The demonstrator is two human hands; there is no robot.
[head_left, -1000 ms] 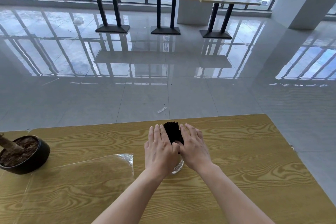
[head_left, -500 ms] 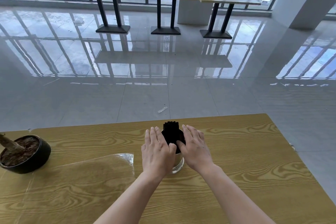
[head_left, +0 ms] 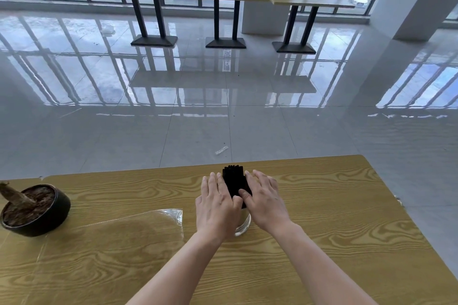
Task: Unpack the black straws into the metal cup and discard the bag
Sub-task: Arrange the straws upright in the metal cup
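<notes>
A bundle of black straws [head_left: 234,179] stands upright in the metal cup [head_left: 243,224] near the middle of the wooden table [head_left: 334,205]. My left hand [head_left: 215,203] lies flat against the bundle's left side and my right hand [head_left: 264,197] against its right side, fingers straight, thumbs meeting in front of the straws. Most of the cup is hidden behind my hands; only its shiny lower wall shows. The empty clear plastic bag [head_left: 111,238] lies flat on the table to the left of the cup.
A black pot [head_left: 37,208] with soil and a stub of trunk sits at the table's left edge. Beyond the far edge is glossy tiled floor with a small wrapper [head_left: 221,150] on it; long tables stand by the windows.
Both hands stayed pressed on the straws with only slight shifts; the thumbs closed together in front of the bundle. Bag and pot did not move.
</notes>
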